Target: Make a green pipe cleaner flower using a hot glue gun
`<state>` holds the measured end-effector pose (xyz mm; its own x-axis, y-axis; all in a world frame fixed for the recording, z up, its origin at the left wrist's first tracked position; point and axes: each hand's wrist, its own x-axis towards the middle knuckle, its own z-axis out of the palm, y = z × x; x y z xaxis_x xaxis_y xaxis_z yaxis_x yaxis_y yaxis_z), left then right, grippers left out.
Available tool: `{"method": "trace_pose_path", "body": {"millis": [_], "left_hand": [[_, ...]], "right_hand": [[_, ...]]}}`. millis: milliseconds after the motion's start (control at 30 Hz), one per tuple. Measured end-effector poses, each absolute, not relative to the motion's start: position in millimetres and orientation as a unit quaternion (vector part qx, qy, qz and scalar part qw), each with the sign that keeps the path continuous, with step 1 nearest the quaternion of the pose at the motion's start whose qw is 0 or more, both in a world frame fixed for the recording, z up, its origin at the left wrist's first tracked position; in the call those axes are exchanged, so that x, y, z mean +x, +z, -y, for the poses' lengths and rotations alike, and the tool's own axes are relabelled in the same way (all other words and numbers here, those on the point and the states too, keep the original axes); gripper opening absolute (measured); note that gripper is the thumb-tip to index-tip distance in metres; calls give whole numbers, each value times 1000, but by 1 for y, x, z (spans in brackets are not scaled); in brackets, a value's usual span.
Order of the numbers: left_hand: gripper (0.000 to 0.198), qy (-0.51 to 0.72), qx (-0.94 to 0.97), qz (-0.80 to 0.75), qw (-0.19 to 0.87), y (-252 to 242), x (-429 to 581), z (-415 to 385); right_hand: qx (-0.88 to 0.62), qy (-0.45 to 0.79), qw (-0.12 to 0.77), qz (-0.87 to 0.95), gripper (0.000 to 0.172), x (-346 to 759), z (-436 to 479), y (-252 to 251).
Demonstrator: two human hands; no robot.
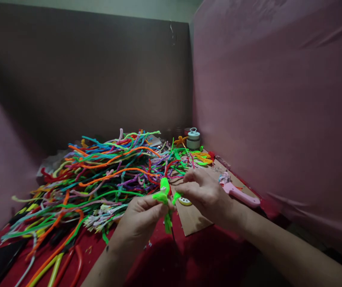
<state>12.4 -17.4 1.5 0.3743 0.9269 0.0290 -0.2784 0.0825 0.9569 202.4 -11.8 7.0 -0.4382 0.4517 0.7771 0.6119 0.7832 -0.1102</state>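
The left hand [142, 218] pinches a green fuzzy piece [164, 185] at its middle between thumb and forefinger, above the near part of the worktop [153, 255]. The long axis of the piece runs roughly upright in the view: a rounded end points up and away from the person, a narrower tail extends below the fingertips toward the person, and a short lobe juts out to the left. The right hand [208, 195] has its thumb and forefinger drawn together on a green tuft [176, 197] just to the right of the piece; whether the two are joined cannot be made out. Under the right hand, a round yellow-rimmed disc [184, 201] with dark spots lies on a brown cardboard sheet [196, 225]. Left of the hands spreads a large heap of multicoloured fuzzy stems [105, 163], with a bundle of pale cut ends [101, 217] at its near edge. To the right of the right hand rests a pink-handled tool [245, 196], its handle slanting down to the right. Farther back, beside the pink wall [272, 99], stands a lidded container [193, 141] with a ring on top.
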Motion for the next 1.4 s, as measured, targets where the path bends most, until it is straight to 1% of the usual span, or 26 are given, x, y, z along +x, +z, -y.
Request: {"method": "trace_pose_path", "body": {"millis": [100, 167, 267, 333, 467, 567, 700, 800, 967, 1100, 1167, 1300, 1400], "left_hand": [[11, 455, 492, -324, 668, 4, 13, 18], [11, 465, 490, -317, 665, 5, 11, 17], [11, 485, 494, -328, 643, 6, 8, 15], [12, 487, 497, -340, 633, 7, 9, 15], [13, 484, 506, -352, 622, 7, 13, 17], [14, 468, 520, -358, 618, 8, 12, 16], [15, 452, 535, -362, 615, 9, 8, 13], [14, 448, 534, -357, 621, 10, 8, 13], [12, 449, 533, -347, 627, 11, 8, 15], [12, 451, 532, -351, 625, 11, 7, 16], [13, 459, 526, -357, 621, 11, 8, 16], [15, 473, 510, -363, 620, 10, 11, 17], [15, 481, 511, -364, 613, 10, 11, 15]], "right_hand": [[-341, -134, 387, 846, 22, 210, 5, 7], [-394, -129, 336, 846, 24, 225, -8, 11], [-577, -101, 259, 768, 22, 252, -43, 21], [-657, -41, 186, 730, 22, 266, -69, 26], [-653, 30, 130, 745, 19, 272, -111, 22], [-639, 63, 102, 760, 25, 268, -127, 15], [-643, 33, 72, 762, 25, 270, -132, 7], [-648, 8, 45, 760, 22, 274, -131, -1], [-678, -6, 60, 733, 22, 280, -135, -4], [-699, 28, 117, 705, 18, 295, -140, 16], [-700, 67, 154, 694, 17, 301, -135, 27], [-682, 158, 231, 675, 22, 303, -113, 40], [-619, 270, 289, 679, 20, 290, -87, 40]]}}
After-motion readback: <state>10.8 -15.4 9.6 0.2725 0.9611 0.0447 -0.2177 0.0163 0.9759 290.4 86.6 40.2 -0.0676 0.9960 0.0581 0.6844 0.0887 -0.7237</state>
